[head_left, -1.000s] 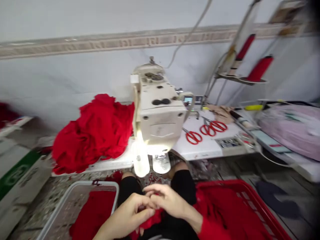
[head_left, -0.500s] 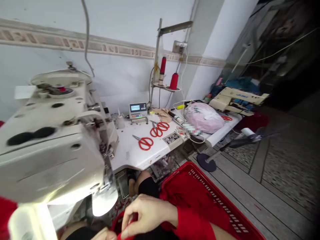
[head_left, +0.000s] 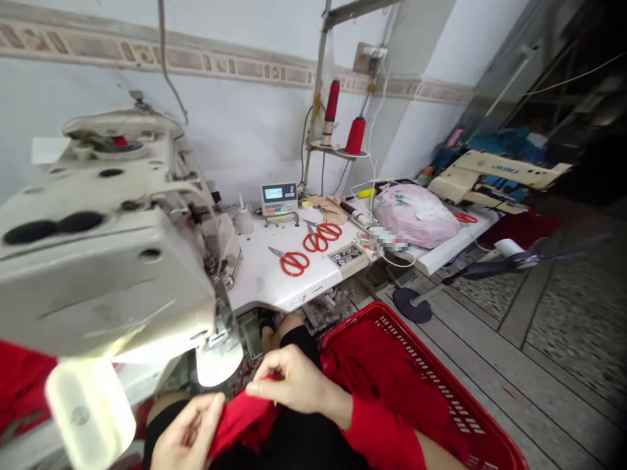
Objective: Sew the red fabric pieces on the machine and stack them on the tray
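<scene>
A piece of red cloth [head_left: 245, 418] stretches over my lap between my two hands. My left hand [head_left: 189, 431] pinches its left end between thumb and fingers. At the cloth's upper right edge, my right hand [head_left: 291, 382] grips it with thumb and bent fingers. Red fabric [head_left: 379, 431] wraps my right forearm. Left of my hands stands a white sewing machine [head_left: 108, 274], with a bright lamp [head_left: 219, 359] at its lower right. The cloth's lower part is dark and partly out of sight.
A red basket [head_left: 484, 405] holding red fabric stands at my right. Several orange-handled scissors [head_left: 294, 263] and a control panel [head_left: 279, 198] are on the white table [head_left: 264, 287]. Behind are red thread cones [head_left: 355, 136], a pink bundle [head_left: 416, 219] and another sewing machine [head_left: 504, 176].
Both hands have risen in view, and more of the left hand and red cloth shows between them. The view has tilted down and shifted slightly.
</scene>
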`<action>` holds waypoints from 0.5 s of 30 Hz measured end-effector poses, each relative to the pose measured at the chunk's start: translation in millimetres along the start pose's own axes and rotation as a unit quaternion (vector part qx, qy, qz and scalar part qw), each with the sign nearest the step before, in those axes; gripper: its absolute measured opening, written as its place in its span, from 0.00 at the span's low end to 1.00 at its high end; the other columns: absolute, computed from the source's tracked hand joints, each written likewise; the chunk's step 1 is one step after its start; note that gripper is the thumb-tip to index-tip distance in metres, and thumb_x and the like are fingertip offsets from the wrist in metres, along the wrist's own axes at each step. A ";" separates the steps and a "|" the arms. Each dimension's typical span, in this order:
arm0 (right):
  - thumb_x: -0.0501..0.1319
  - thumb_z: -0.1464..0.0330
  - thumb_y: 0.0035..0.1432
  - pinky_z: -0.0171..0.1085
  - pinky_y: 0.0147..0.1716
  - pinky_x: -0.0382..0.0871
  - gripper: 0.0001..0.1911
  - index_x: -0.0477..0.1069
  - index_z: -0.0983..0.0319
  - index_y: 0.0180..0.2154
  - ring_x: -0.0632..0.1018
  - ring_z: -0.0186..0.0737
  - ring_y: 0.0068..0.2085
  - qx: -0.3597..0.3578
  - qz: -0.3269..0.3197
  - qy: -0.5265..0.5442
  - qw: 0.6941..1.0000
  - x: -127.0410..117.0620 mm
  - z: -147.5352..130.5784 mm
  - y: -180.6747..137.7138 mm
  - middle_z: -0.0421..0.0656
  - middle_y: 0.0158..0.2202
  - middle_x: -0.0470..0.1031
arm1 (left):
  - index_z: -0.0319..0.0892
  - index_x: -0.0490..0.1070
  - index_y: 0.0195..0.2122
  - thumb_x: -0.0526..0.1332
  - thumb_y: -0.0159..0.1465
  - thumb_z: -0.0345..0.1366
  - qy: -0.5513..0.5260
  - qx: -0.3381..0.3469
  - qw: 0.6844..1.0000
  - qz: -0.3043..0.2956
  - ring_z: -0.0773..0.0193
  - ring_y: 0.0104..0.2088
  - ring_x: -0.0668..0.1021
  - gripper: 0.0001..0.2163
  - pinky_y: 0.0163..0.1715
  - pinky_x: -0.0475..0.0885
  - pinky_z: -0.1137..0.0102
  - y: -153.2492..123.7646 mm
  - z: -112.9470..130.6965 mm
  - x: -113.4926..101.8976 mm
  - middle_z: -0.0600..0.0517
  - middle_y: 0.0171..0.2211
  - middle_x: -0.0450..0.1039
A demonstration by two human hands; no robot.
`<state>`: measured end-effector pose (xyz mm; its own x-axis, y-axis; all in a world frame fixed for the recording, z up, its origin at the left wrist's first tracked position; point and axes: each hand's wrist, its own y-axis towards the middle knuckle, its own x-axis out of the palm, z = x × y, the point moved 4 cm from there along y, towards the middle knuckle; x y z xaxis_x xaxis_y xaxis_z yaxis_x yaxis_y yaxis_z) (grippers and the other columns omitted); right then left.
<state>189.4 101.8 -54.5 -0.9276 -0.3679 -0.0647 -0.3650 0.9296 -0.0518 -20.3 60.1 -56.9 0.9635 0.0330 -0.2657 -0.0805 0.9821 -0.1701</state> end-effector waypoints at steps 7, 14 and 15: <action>0.66 0.64 0.63 0.35 0.33 0.68 0.12 0.81 0.64 0.31 0.77 0.39 0.31 -0.035 -0.011 -0.055 0.998 11.0 -32.4 -14.1 0.43 0.29 0.80 | 0.40 0.85 0.41 0.65 0.68 0.40 0.024 0.134 0.990 -0.030 0.60 0.34 0.81 0.11 0.36 0.75 0.71 -17.1 21.0 -11.3 0.46 0.33 0.82; 0.66 0.67 0.65 0.36 0.29 0.64 0.10 0.79 0.62 0.29 0.72 0.35 0.26 -0.153 0.052 -0.144 0.976 13.7 -70.1 -20.4 0.40 0.25 0.73 | 0.38 0.83 0.46 0.61 0.72 0.32 0.123 0.285 0.950 -0.029 0.65 0.33 0.78 0.10 0.37 0.72 0.72 -21.1 42.3 -29.8 0.46 0.35 0.81; 0.66 0.68 0.64 0.36 0.29 0.64 0.10 0.79 0.62 0.29 0.72 0.36 0.26 -0.156 0.059 -0.145 0.975 14.1 -71.4 -18.5 0.40 0.25 0.74 | 0.38 0.83 0.44 0.61 0.72 0.32 0.116 0.274 0.954 -0.027 0.65 0.33 0.78 0.10 0.38 0.72 0.72 -19.9 43.6 -30.5 0.47 0.35 0.81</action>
<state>177.4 81.2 16.8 -0.9199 -0.2074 -0.3329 -0.3054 0.9113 0.2760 -37.0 47.6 -4.1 0.8750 0.0003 -0.4840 0.1740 0.9330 0.3151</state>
